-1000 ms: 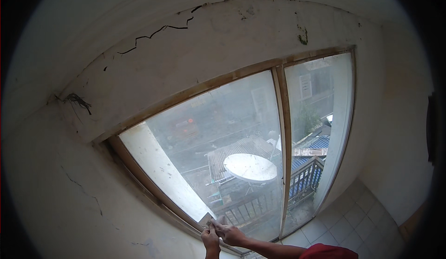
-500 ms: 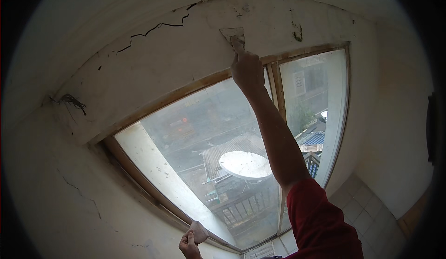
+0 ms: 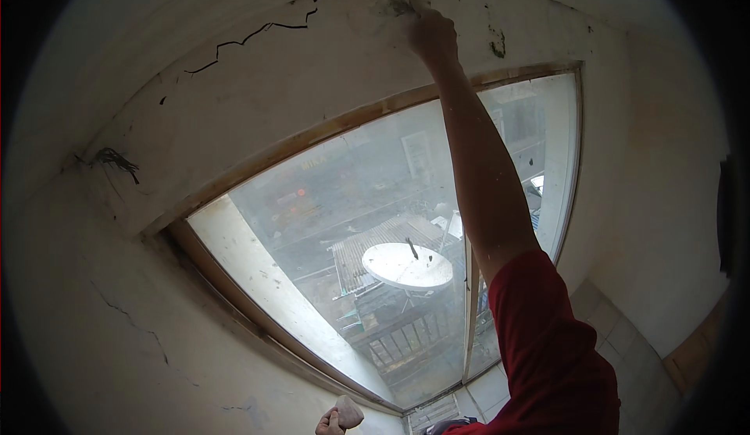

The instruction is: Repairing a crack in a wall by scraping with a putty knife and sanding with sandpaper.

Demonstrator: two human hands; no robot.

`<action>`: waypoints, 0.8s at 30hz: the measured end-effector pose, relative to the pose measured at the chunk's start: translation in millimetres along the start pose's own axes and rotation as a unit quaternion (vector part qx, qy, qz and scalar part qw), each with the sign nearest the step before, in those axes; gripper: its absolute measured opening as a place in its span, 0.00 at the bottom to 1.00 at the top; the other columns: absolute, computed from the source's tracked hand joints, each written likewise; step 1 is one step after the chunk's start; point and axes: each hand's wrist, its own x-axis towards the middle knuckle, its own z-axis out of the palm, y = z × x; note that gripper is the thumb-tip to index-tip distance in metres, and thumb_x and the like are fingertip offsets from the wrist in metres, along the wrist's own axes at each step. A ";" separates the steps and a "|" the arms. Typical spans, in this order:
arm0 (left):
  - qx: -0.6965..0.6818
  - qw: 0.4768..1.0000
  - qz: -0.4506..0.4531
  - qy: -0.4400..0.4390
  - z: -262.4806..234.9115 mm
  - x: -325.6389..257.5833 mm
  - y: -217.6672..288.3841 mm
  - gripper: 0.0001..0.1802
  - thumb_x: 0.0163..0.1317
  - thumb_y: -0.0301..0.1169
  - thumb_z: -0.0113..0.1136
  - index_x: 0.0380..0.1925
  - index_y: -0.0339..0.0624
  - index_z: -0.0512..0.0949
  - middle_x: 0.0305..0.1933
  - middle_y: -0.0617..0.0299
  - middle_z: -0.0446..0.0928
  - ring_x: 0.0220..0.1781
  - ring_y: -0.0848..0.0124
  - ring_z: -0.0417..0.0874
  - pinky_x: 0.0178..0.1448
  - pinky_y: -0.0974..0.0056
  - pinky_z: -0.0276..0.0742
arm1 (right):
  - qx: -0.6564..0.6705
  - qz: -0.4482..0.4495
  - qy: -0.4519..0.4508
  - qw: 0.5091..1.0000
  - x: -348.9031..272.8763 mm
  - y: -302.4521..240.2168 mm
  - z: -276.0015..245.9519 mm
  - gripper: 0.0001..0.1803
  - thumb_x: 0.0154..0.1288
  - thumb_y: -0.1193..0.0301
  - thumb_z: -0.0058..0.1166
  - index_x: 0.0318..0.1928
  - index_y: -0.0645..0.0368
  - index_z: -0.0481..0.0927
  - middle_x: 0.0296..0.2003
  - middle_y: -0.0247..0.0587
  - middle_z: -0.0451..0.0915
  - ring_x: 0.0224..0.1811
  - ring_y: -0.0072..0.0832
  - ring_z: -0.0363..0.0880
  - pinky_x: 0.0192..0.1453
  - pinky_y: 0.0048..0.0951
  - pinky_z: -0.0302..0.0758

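Note:
My right hand [image 3: 433, 35] is raised high against the wall above the window, its fingers wrapped round a putty knife [image 3: 416, 2]. The blade is smeared by motion and lies at a dark, rough patch [image 3: 398, 4] just under the ceiling edge. At the bottom of the view, my left hand [image 3: 331, 424] pinches a pale, flat piece with rounded edges [image 3: 349, 412]; its exact kind cannot be made out. Dark flakes [image 3: 412, 248] show in front of the glass, below my right arm.
The wood-framed window [image 3: 312, 154] fills the middle, with a white satellite dish [image 3: 406, 266] outside. A jagged dark crack [image 3: 254, 38] runs along the wall at upper left. Dark strands [image 3: 116, 162] stick out at the left corner. Tiles [image 3: 613, 333] cover the lower right.
My right hand with the putty knife has moved up and slightly right, from the bare wall to the ceiling edge. Flakes have appeared below. My left hand sits lower and further right.

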 end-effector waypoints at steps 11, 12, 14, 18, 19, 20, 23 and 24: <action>0.055 0.997 -0.013 0.048 -93.2 20.1 -129.6 0.14 0.68 0.33 0.59 0.42 0.28 0.80 0.36 0.60 0.80 0.37 0.71 0.79 0.42 0.65 0.78 | 0.012 -0.170 -0.077 0.982 -116.0 -0.8 7.1 0.20 0.73 0.67 0.45 0.62 0.40 0.78 0.42 0.55 0.85 0.47 0.50 0.84 0.55 0.48 0.80; 0.095 0.994 -0.004 0.046 -101.2 22.2 -138.2 0.15 0.67 0.33 0.59 0.42 0.28 0.81 0.36 0.61 0.80 0.37 0.71 0.79 0.42 0.66 0.78 | 0.003 -0.161 -0.084 0.983 -112.0 -14.4 7.6 0.20 0.73 0.64 0.43 0.63 0.38 0.77 0.44 0.57 0.84 0.49 0.52 0.83 0.57 0.52 0.79; 0.103 0.994 0.007 0.040 -82.3 3.0 -107.5 0.15 0.67 0.32 0.59 0.43 0.28 0.81 0.37 0.59 0.80 0.37 0.71 0.79 0.42 0.66 0.77 | -0.020 -0.106 -0.089 0.990 -80.7 -39.8 -5.9 0.20 0.74 0.62 0.42 0.62 0.39 0.78 0.46 0.57 0.83 0.51 0.52 0.82 0.58 0.52 0.79; 0.005 0.998 -0.031 0.047 -53.3 -23.3 -37.6 0.16 0.67 0.31 0.59 0.46 0.28 0.80 0.41 0.57 0.80 0.40 0.69 0.79 0.45 0.64 0.78 | -0.042 -0.146 -0.046 0.987 -42.6 -45.0 3.4 0.21 0.74 0.62 0.42 0.63 0.34 0.76 0.48 0.52 0.84 0.52 0.48 0.82 0.60 0.46 0.79; -0.008 0.998 -0.019 0.059 -48.5 -30.4 -27.8 0.16 0.66 0.31 0.60 0.46 0.28 0.80 0.42 0.56 0.80 0.41 0.68 0.80 0.46 0.63 0.79 | -0.013 -0.169 -0.041 0.985 -43.4 -44.4 0.9 0.21 0.74 0.62 0.42 0.64 0.35 0.75 0.48 0.51 0.84 0.53 0.48 0.82 0.60 0.46 0.79; -0.010 0.998 -0.021 0.063 -54.2 -31.6 -32.8 0.16 0.66 0.31 0.60 0.46 0.28 0.80 0.42 0.56 0.80 0.41 0.68 0.80 0.46 0.63 0.79 | -0.011 -0.171 -0.045 0.984 -51.3 -39.0 2.4 0.21 0.74 0.62 0.42 0.64 0.35 0.75 0.48 0.51 0.84 0.53 0.48 0.82 0.60 0.46 0.79; -0.035 0.995 -0.081 0.048 -61.7 -17.3 -52.3 0.17 0.67 0.31 0.59 0.48 0.27 0.79 0.43 0.54 0.81 0.42 0.66 0.81 0.48 0.62 0.79 | -0.048 -0.189 -0.053 0.979 -53.5 -33.0 9.3 0.21 0.74 0.62 0.41 0.64 0.36 0.75 0.48 0.49 0.84 0.53 0.48 0.82 0.59 0.47 0.79; -0.033 0.995 -0.083 0.044 -62.7 -15.6 -57.0 0.17 0.67 0.31 0.59 0.48 0.27 0.79 0.43 0.54 0.81 0.42 0.66 0.81 0.48 0.62 0.79 | -0.030 -0.193 -0.041 0.980 -46.0 -42.8 4.4 0.20 0.73 0.63 0.42 0.63 0.39 0.76 0.48 0.50 0.84 0.53 0.48 0.82 0.59 0.47 0.79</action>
